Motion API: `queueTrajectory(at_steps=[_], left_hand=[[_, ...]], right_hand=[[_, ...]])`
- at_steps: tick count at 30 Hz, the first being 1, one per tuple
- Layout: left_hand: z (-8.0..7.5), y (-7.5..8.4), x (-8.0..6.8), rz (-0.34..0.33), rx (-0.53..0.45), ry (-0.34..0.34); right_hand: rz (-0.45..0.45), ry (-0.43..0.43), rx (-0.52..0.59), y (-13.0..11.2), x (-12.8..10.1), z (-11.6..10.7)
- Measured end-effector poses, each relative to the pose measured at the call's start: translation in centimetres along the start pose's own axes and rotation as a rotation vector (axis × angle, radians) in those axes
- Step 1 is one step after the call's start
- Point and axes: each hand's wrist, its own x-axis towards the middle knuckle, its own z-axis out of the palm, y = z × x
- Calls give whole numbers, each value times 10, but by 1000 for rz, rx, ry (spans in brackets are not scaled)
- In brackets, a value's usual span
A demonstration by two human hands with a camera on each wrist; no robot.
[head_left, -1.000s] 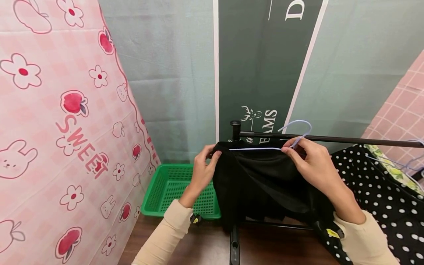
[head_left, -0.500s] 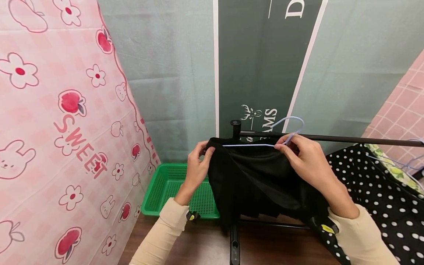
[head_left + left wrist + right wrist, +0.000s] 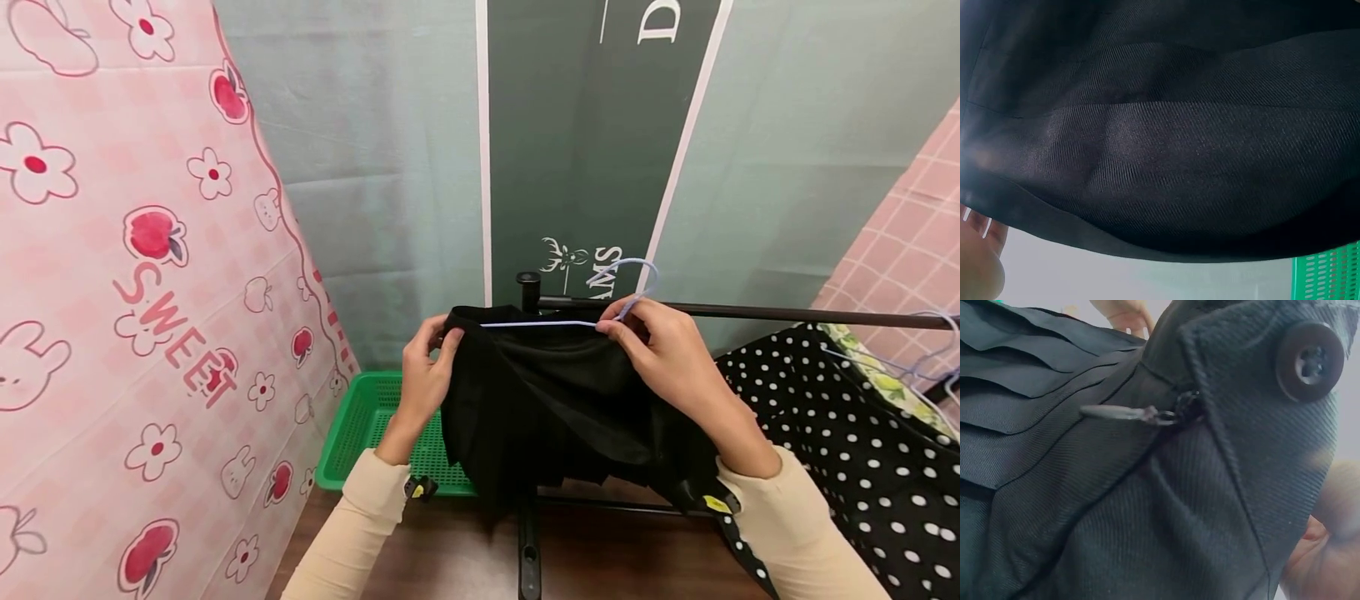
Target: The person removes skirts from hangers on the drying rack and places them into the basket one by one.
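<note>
Hanging between both grips, black skirt; left hand, right hand.

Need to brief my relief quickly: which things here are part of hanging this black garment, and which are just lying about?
In the job:
black pleated garment
pale blue hanger
black rail
left hand, gripping the garment's edge
right hand, pinching hanger and cloth

Lying about:
green basket
polka-dot garment
pink curtain

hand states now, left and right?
Left hand: pinches the black skirt at its waistband end.
Right hand: holds the hanger and the skirt's other end.
</note>
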Motion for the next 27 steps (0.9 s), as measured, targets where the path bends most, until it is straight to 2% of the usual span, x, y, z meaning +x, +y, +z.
queueTrajectory(at_steps=[6, 15, 27], left_hand=[[-9, -8, 0, -7, -25, 2], [-20, -10, 2, -25, 2, 19], [-33, -15, 3, -27, 5, 56]], right_hand=[[-10, -11, 27, -3, 5, 6], [-31, -13, 59, -9, 11, 15], [-25, -58, 109, -11, 14, 28]])
